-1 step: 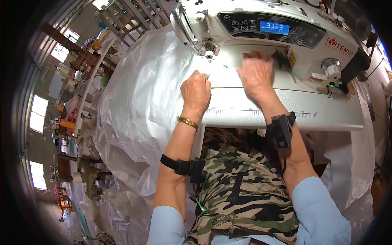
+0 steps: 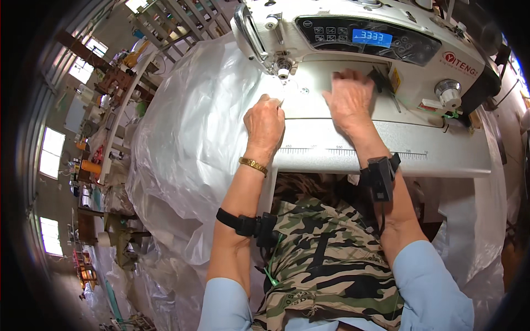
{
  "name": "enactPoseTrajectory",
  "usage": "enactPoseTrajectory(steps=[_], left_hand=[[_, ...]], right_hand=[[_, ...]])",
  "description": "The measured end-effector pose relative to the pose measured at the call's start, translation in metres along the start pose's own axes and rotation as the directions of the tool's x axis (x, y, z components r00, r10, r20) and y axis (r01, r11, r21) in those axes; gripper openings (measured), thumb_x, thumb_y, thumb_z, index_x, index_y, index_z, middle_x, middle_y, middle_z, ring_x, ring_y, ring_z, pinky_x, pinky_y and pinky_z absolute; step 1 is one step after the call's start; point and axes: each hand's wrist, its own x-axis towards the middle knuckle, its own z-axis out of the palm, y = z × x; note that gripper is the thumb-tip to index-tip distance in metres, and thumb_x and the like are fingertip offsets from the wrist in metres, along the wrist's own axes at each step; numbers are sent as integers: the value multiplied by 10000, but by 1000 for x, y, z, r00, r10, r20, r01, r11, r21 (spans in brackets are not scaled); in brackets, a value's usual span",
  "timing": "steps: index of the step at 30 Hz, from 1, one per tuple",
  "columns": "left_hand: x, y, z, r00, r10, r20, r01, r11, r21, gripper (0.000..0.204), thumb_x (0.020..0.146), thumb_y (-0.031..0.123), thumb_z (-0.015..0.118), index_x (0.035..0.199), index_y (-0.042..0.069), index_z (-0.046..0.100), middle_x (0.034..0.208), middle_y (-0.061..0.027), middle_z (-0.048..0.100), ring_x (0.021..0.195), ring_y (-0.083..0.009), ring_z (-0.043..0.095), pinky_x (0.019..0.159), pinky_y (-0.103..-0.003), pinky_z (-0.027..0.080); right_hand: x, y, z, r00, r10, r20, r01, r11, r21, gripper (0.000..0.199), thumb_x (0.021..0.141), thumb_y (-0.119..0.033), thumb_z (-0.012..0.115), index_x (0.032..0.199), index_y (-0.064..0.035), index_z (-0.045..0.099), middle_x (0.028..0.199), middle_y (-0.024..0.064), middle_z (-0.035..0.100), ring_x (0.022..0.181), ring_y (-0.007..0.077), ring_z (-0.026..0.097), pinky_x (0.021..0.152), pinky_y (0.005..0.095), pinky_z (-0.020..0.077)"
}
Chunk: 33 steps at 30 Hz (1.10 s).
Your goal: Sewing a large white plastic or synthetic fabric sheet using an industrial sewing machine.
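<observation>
A white sewing machine (image 2: 411,63) stands across the top of the view, its needle end (image 2: 284,73) at the left of its arm. Just below the needle, my left hand (image 2: 265,124) is closed with its fingers curled in. Whatever the fingertips pinch is too small or hidden to name. A large translucent plastic sheet (image 2: 187,127) lies bunched along that hand's left side. My right hand (image 2: 351,105) rests over the pale machine bed (image 2: 309,128), under the arm. Its fingers are spread and their tips are blurred; nothing shows in it.
A ruler scale (image 2: 353,151) runs along the bed's front edge. Dark thin parts (image 2: 383,83) stick out right of my right hand, near a dial (image 2: 448,92). Metal racks (image 2: 179,25) stand behind on the left. More plastic sheeting (image 2: 469,220) hangs at the right.
My right hand has shifted slightly to the right over the bed. The left hand and the plastic sheet stay practically where they were.
</observation>
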Motion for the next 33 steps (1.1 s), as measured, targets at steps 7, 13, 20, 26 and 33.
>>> enactPoseTrajectory(steps=[7, 13, 20, 26, 33], left_hand=[[14, -19, 11, 999, 44, -10, -43, 998, 36, 83, 815, 31, 617, 773, -20, 668, 924, -177, 619, 758, -345, 653, 724, -444, 529], [29, -32, 21, 992, 127, 2, -127, 992, 9, 111, 821, 36, 593, 757, -20, 665, 927, -204, 622, 783, -362, 658, 733, -442, 534], [36, -51, 20, 997, 75, 14, -76, 996, 37, 120, 849, 77, 595, 789, -21, 628, 904, -215, 626, 833, -395, 636, 756, -475, 511], [27, -62, 13, 996, -70, -57, 66, 996, -66, 191, 873, 153, 596, 799, -19, 633, 837, -224, 646, 836, -420, 618, 763, -509, 482], [-1, -56, -5, 980, -95, -174, 73, 989, -131, 176, 870, 115, 576, 800, -27, 652, 814, -238, 647, 774, -426, 629, 703, -482, 488]], right_hand=[[-2, 3, -6, 969, 225, 101, -226, 974, 2, 309, 872, -272, 682, 1062, -29, 689, 1108, 158, 620, 1038, 316, 615, 903, 473, 433], [-5, 4, 8, 1000, 16, -11, -15, 997, 71, 173, 823, -116, 655, 954, -5, 680, 1029, 191, 636, 973, 332, 637, 860, 446, 481], [-13, -21, 11, 961, -255, -106, 266, 958, 106, 40, 778, 3, 576, 790, 5, 615, 858, 174, 627, 801, 315, 637, 725, 418, 512], [-21, -35, 11, 953, -291, -85, 302, 936, 182, 45, 822, -19, 556, 851, 3, 580, 823, 173, 622, 753, 307, 660, 659, 405, 529], [-18, -42, 12, 938, -347, -10, 338, 908, 249, 321, 914, -249, 637, 1098, 13, 619, 926, 177, 613, 770, 336, 656, 686, 438, 529]])
